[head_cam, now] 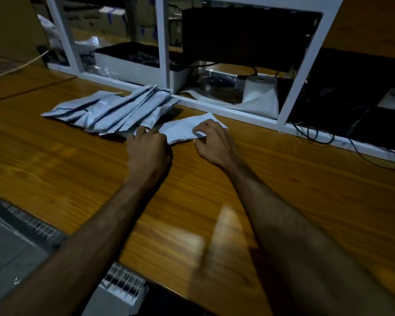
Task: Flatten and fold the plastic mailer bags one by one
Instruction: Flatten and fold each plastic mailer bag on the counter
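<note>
Fingers (200, 133) of the right hand (212, 142) curl down onto a white plastic mailer bag (183, 128), thumb and forefinger pinching its near right edge just above the middle of the frame. The left hand (147, 149) sits beside it, knuckles up and fingers bent under, gripping the same bag's left end where that end meets the pile. How far its fingertips wrap the plastic is hidden by the back of the hand. The bag lies flat on the wooden countertop (78, 167) between the two hands, a far corner pointing toward the upper right.

Left of the hands, a loose pile of grey-white mailer bags (114, 108) fans out across the counter, overlapping one another, its far end touching the base of a white frame (164, 46) that runs along the counter's back edge. Both bare forearms reach in from the bottom of the frame.

Behind the frame, a dark monitor (244, 35) fills the upper middle, and a white roll of plastic film (260, 87) stands below it to the right. A dark tray (132, 58) sits behind the frame in the upper left. Blue and black cables (317, 135) trail over the counter at the right. A wire grid (123, 279) shows at the lower edge, beneath the counter's near side.
</note>
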